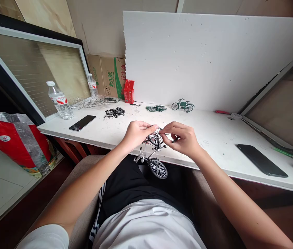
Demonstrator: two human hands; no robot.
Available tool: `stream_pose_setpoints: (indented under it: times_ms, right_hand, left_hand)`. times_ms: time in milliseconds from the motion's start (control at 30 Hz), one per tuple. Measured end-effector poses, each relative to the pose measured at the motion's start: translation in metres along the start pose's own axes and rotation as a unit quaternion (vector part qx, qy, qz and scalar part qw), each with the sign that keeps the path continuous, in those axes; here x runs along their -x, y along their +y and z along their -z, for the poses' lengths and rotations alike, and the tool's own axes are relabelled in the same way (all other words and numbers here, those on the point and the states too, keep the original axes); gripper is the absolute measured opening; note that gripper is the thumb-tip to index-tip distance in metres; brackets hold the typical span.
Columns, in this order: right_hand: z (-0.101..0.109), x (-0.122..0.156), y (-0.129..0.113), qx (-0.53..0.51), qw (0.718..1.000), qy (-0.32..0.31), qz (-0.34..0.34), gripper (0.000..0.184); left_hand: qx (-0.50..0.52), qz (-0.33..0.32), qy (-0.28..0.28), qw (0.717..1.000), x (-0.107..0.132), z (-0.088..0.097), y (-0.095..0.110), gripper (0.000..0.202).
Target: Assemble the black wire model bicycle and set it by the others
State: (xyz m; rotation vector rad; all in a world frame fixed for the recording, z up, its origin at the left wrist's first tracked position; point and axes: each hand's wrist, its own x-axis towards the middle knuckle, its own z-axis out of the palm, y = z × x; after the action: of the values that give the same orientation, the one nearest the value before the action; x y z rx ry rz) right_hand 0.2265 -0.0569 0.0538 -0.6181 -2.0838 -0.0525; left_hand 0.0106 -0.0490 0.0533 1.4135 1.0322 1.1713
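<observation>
A miniature model bicycle (158, 168) with thin spoked wheels hangs over the table's front edge, tilted so that one wheel is up between my hands and the other is down above my lap. My left hand (139, 134) is closed on it by the upper wheel, thumb and fingers pinched at the rim. My right hand (182, 137) meets that wheel from the other side, fingertips at its hub. A thin dark rod-like piece (175, 139) pokes out of the right hand's curled fingers; its kind is hidden by the fingers.
On the white table (208, 152) lie a phone (82, 122), a black phone-like slab (262, 160) and dark model parts (114, 112). A green model bicycle (183, 105) stands farther back beside green parts (156, 108). Water bottles (61, 103) and a red box (129, 91) are behind.
</observation>
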Motion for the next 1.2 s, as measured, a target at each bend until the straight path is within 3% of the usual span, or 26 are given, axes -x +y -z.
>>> stream_pose_setpoints:
  times_ms: [467,1200]
  right_hand:
    - [0.003,-0.001,0.001,-0.028,0.997,-0.058,-0.039,0.012]
    - [0.009,-0.001,0.0,-0.027,0.992,-0.11,-0.054,0.012]
  left_hand:
    - [-0.022,0.013,-0.033,0.999,-0.008,0.0,-0.016,0.041]
    - [-0.054,0.011,-0.027,0.998,-0.007,-0.001,-0.016,0.043]
